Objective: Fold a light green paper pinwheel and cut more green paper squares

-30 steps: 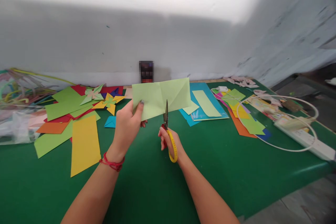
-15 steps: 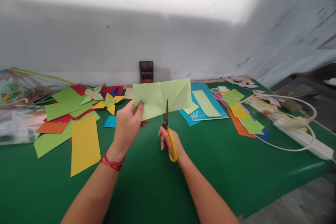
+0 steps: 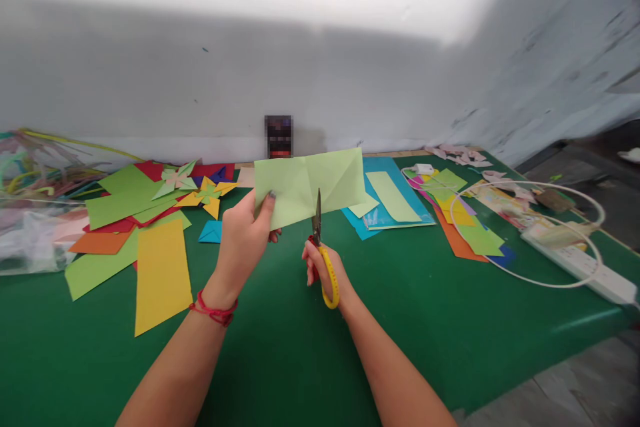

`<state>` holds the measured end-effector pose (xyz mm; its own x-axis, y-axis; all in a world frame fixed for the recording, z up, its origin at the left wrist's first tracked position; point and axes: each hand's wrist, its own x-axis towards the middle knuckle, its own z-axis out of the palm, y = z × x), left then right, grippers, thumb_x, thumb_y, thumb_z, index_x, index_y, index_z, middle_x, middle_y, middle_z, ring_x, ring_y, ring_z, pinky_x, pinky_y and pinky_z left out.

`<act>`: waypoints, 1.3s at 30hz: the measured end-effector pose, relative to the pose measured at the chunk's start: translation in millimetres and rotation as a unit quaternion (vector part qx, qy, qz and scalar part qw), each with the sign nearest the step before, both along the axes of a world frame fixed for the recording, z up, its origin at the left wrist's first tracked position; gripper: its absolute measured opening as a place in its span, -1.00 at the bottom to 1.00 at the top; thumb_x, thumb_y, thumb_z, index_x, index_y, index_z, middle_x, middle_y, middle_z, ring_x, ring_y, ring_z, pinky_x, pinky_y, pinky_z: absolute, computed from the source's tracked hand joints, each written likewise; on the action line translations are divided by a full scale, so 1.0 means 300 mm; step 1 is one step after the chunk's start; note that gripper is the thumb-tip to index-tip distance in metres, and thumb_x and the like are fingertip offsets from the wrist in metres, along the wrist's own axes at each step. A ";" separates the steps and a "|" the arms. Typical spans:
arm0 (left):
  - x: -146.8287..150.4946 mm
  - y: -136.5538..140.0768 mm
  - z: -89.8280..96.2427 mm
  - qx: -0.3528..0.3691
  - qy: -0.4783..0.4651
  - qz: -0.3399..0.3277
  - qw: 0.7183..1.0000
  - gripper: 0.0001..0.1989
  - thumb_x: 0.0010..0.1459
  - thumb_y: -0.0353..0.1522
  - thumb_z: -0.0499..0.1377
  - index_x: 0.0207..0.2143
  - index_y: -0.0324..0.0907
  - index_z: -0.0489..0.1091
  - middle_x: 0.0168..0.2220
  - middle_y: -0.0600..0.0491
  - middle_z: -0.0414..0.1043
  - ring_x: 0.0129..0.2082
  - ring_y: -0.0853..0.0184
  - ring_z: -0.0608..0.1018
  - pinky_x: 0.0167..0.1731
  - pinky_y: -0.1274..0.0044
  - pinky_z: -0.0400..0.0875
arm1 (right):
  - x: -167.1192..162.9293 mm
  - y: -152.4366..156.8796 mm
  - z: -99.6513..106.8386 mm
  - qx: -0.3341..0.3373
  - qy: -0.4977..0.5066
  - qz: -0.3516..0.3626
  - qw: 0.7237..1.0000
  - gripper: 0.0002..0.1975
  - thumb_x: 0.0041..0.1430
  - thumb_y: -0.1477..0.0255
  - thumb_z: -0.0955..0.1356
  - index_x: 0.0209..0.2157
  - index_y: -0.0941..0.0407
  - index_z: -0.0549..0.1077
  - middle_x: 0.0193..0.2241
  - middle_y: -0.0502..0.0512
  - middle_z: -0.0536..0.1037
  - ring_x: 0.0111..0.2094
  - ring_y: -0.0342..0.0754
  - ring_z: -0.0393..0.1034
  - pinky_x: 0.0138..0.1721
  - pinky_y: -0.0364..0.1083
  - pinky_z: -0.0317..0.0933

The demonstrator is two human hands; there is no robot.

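A creased light green sheet of paper (image 3: 293, 187) is pinched at its left end by my left hand (image 3: 250, 223), thumb in front and fingers behind. My right hand (image 3: 323, 263) grips a pair of scissors (image 3: 330, 287) with yellow and red handles. The dark blades point up at the paper's lower edge near its middle crease, with one blade in front of the sheet. How far the paper is cut there I cannot make out. Both hands are above the green table (image 3: 280, 353). A small blue folded paper (image 3: 210, 232) lies left of my left hand.
To the left lie a yellow sheet (image 3: 163, 277), green sheets (image 3: 113, 203) and folded paper stars (image 3: 207, 195). On the right are a blue packet (image 3: 395, 167), coloured paper pieces (image 3: 457, 213), a white cable (image 3: 530, 283) and a power strip (image 3: 585, 267). A grey wall stands behind.
Almost nothing differs. The paper and both hands keep practically the same position, and the scissors stay at the paper's lower edge.
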<state>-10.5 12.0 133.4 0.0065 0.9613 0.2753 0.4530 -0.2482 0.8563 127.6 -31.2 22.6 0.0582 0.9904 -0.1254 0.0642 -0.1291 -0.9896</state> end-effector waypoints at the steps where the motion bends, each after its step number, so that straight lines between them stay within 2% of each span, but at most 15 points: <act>1: 0.000 0.000 0.001 -0.001 -0.001 -0.002 1.000 -0.75 0.16 -0.25 0.01 -0.53 -0.16 0.25 -0.76 0.20 0.27 -0.79 0.47 0.36 -0.74 0.64 0.25 | 0.000 0.000 0.002 -0.001 -0.001 0.000 1.000 -0.59 0.08 0.05 0.19 -0.50 0.13 0.28 -0.75 -0.14 0.21 -0.78 -0.24 0.12 -0.68 -0.21 0.03; 19: -0.001 0.000 0.006 -0.013 -0.004 0.003 1.000 -0.75 0.15 -0.25 0.02 -0.55 -0.16 0.23 -0.78 0.20 0.25 -0.80 0.47 0.34 -0.75 0.63 0.24 | -0.001 -0.012 0.005 -0.007 -0.011 -0.003 1.000 -0.58 0.08 0.04 0.20 -0.55 0.12 0.26 -0.78 -0.14 0.21 -0.80 -0.22 0.15 -0.74 -0.22 0.02; 39: -0.011 0.008 0.001 -0.012 -0.008 0.006 1.000 -0.73 0.14 -0.24 0.02 -0.57 -0.15 0.22 -0.78 0.21 0.25 -0.80 0.47 0.34 -0.76 0.63 0.23 | 0.000 -0.010 0.013 -0.019 0.000 -0.011 1.000 -0.57 0.02 0.03 0.24 -0.61 0.11 0.22 -0.79 -0.15 0.17 -0.84 -0.25 0.09 -0.81 -0.23 -0.04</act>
<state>-13.9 14.5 133.7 -0.0088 0.9679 0.2512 0.4412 -0.2217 0.8696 127.7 -34.3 26.6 0.0807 0.9835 -0.1622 0.0604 -0.1672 -0.9841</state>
